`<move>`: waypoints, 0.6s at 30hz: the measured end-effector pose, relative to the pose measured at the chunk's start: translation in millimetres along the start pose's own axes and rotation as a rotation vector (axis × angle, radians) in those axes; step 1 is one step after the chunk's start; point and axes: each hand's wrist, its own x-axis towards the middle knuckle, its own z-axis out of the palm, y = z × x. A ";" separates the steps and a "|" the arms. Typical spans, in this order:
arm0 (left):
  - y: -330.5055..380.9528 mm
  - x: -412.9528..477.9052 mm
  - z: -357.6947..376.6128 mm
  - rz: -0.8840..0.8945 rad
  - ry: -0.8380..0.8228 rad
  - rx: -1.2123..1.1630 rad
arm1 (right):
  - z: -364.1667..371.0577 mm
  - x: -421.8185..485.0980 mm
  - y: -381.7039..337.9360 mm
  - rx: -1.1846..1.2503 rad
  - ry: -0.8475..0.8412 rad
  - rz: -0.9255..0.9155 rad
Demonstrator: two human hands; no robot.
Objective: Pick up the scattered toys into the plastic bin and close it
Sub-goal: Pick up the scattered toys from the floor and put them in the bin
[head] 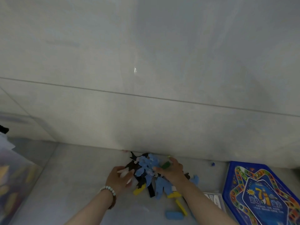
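Two bare forearms reach forward from the bottom edge over a pale grey tiled floor point(78, 172). Nearest lie a blue oblong block point(174, 215) and a yellow stick point(181, 207), its long axis running from lower right to upper left toward the heap. At the right edge sits a blue board-game box point(263, 195), tilted, with a small card box point(215, 200) just beside it.

The left hand point(119, 177), a bead bracelet point(108, 190) on its wrist, curls loosely around pale pieces at the heap's left side. The right hand point(172, 171) lies spread, fingers pressing on the top of the pile of flat toy cutouts point(146, 169), blue and black shapes overlapping with points facing several ways.

The clear plastic bin point(14, 172) stands well apart at the far left, blurred, with coloured things inside; whether it is lidded I cannot tell. Beyond the heap, the floor meets a glossy pale tiled wall point(146, 62).
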 end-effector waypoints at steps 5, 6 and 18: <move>-6.5 5.1 6.7 -0.017 -0.086 0.030 | 22.2 15.1 -1.0 -0.122 -0.028 -0.052; -5.2 4.4 9.9 -0.019 -0.106 0.005 | 26.1 16.2 -1.2 -0.157 -0.023 -0.046; -16.1 22.5 16.5 -0.026 -0.085 -0.176 | 28.5 25.1 10.5 -0.099 -0.015 -0.111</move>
